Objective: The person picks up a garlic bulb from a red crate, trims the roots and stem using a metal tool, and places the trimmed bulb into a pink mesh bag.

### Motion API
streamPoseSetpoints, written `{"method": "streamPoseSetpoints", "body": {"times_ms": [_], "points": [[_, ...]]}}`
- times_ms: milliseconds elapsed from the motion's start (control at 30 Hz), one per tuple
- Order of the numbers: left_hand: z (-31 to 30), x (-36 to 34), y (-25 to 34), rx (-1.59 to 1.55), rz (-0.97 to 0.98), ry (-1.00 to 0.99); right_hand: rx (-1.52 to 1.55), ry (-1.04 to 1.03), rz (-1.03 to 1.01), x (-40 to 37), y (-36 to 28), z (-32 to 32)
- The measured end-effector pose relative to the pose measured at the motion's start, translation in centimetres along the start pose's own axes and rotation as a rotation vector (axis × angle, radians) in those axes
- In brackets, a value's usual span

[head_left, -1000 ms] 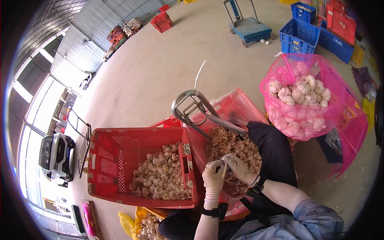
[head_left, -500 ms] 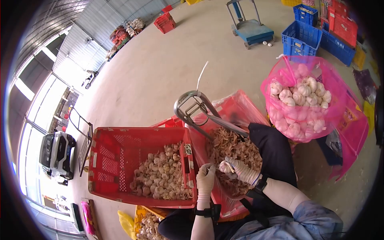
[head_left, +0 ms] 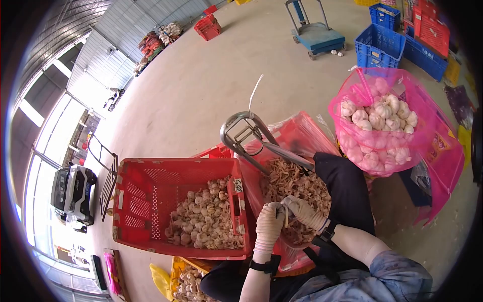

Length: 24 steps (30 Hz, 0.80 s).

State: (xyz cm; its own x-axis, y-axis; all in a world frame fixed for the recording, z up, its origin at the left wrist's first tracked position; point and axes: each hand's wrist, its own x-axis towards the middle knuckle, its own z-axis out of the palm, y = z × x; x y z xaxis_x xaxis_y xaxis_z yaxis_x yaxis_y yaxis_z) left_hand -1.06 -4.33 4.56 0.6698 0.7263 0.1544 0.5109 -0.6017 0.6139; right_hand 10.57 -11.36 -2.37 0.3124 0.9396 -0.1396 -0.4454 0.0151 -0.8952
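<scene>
My left hand (head_left: 269, 224), in a pale glove, is closed, its fingertips meeting those of my right hand (head_left: 306, 212). The gloved right hand is closed too, on a garlic bulb that the fingers now almost wholly hide. A thin pale strip (head_left: 287, 217) hangs between the two hands. What the left fingers pinch cannot be made out. Below them lies a heap of dry garlic skins and stalks (head_left: 297, 183) in a plastic-lined red crate (head_left: 302, 128). To the left, a red crate (head_left: 151, 246) holds many garlic bulbs (head_left: 201, 216).
A curved metal frame (head_left: 254, 121) rises in front of the skins. At right stands a pink mesh bag (head_left: 375, 161) of cleaned garlic. A yellow crate (head_left: 178, 264) with more garlic sits at lower left. Farther off are a blue platform cart (head_left: 319, 39) and blue crates (head_left: 380, 45).
My left hand has moved right and up to meet the right hand. The garlic bulb, visible in the right fingers before, is now covered. A thin strip now shows between the hands.
</scene>
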Motion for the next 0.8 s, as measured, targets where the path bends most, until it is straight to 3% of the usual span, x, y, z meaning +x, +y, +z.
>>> {"method": "streamPoseSetpoints", "body": {"times_ms": [233, 333, 367, 433, 500, 533, 567, 633, 667, 700, 733, 800], "points": [[0.3, -0.5, -0.6, -0.016, -0.099, 0.027, -0.025, -0.106, 0.039, 0.2, -0.2, -0.3], [1.8, -0.5, -5.3, 0.107, -0.196, 0.292, 0.654, -0.315, 0.235, 1.3, 1.6, -0.8], [2.0, -1.0, -6.4, 0.169, -0.284, 0.253, 0.639, -0.325, 0.24, 1.1, 0.6, -0.9], [2.1, -1.7, -6.7, -0.314, -0.55, 0.093, 0.486, -0.156, 0.333, 0.1, -1.9, -0.9], [2.8, -2.7, -4.1, -0.948, -0.487, 0.077, 0.473, -0.06, 0.348, 0.4, -1.6, -0.2], [2.8, -2.5, -1.8, -0.971, -0.345, 0.025, 0.464, 0.042, 0.354, 0.5, -1.3, 0.4], [3.0, -2.8, -0.3, -1.054, -0.369, 0.016, 0.45, 0.144, 0.361, 0.6, -0.8, 0.7], [2.4, -1.7, 1.5, -0.934, -0.636, -0.017, 0.432, 0.063, 0.374, 0.3, -0.1, 0.3], [3.4, -2.0, 0.7, -0.949, -0.642, 0.0, 0.275, 0.055, 0.292, -0.1, 0.2, 0.0], [4.9, -2.2, -0.7, -0.927, -0.495, 0.094, 0.121, 0.047, 0.203, -0.2, -0.4, 0.3], [5.4, -2.0, -1.1, -0.897, -0.347, 0.186, 0.214, 0.023, 0.116, 0.1, -0.7, 0.6], [5.5, -2.1, -1.9, -0.851, -0.306, 0.197, 0.122, 0.039, 0.048, 0.5, -1.5, 0.7]]}}
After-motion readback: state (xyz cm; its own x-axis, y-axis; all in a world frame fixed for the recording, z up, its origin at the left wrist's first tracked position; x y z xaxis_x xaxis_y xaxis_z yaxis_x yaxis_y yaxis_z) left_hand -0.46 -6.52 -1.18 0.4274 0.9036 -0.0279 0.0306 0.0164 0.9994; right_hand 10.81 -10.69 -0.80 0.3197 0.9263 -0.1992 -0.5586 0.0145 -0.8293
